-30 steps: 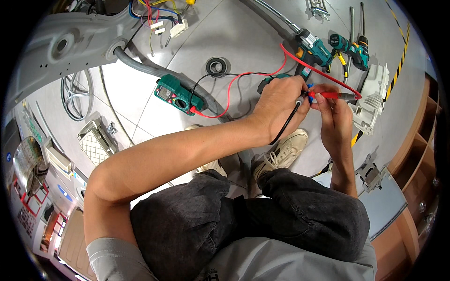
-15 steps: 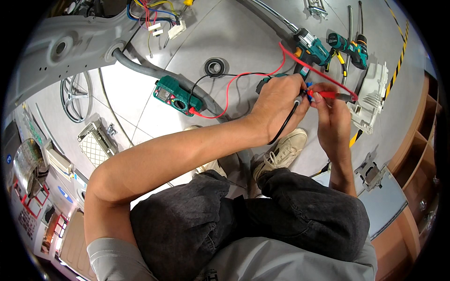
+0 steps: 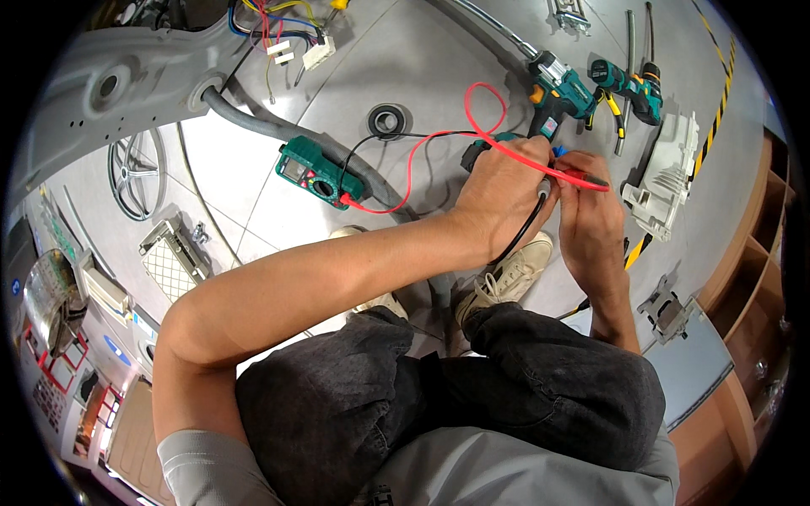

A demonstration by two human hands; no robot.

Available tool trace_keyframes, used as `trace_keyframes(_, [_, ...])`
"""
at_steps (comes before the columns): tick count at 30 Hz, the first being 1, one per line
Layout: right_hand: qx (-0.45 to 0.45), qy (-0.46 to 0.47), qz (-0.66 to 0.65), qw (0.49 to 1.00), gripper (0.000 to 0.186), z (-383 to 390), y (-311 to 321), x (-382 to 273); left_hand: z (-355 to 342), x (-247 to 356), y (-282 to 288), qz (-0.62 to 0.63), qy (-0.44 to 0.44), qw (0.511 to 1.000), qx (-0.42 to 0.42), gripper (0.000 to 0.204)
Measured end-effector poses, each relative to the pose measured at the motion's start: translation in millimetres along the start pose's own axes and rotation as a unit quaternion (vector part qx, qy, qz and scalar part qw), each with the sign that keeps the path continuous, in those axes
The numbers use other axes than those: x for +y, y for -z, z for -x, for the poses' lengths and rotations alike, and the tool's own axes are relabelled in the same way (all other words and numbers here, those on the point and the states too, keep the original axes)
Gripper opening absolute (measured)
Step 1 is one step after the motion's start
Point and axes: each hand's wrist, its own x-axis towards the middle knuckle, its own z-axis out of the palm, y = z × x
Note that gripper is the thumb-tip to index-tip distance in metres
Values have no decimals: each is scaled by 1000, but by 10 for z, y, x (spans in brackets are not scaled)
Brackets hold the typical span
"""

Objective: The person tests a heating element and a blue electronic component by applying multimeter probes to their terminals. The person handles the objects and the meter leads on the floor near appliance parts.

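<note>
Ahead of my knees, both hands meet. My left hand [image 3: 506, 194] is closed, and a black test lead [image 3: 529, 226] with a grey sleeve comes out of it. My right hand [image 3: 593, 218] pinches a red test probe [image 3: 591, 180] whose tip is hidden between the hands. A small blue part [image 3: 558, 152] shows at the fingertips; its kind is unclear, and so is which hand bears it. The red test lead [image 3: 413, 160] loops over my left hand and runs to a green multimeter [image 3: 319, 175] lying on the floor at left.
A teal cordless power tool [image 3: 564, 91] lies just beyond my hands, and a cordless drill [image 3: 631, 88] lies farther right beside yellow-black pliers [image 3: 609, 114]. A bearing ring [image 3: 387, 121] sits mid-floor. At right is a white ribbed housing [image 3: 666, 177]; a grey metal panel [image 3: 110, 84] with wiring stands at left.
My right hand has shifted slightly left and down, bringing the red probe in closer to my left hand. The red lead's loop has swung leftward. My left hand has barely moved.
</note>
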Motion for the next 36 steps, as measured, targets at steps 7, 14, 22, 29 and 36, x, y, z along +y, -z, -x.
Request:
trace_keyframes(7, [2, -90, -109, 990, 11, 17, -20, -4, 1, 37, 12, -9, 45, 999, -30, 12])
trace_keyframes(14, [6, -134, -153, 979, 12, 29, -36, -3, 9, 29, 41, -6, 39, 999, -24, 13])
trace_keyframes(22, [0, -163, -163, 973, 12, 76, 10, 85, 11, -28, 28, 11, 13, 1000, -15, 20])
trace_keyframes(29, [29, -164, -263, 950, 9, 44, 30, 149, -31, 92, 122, 74, 80, 993, -47, 22])
trace_keyframes(36, [32, -158, -222, 961, 12, -15, 221, 102, -54, 186, 130, 113, 81, 989, -45, 20])
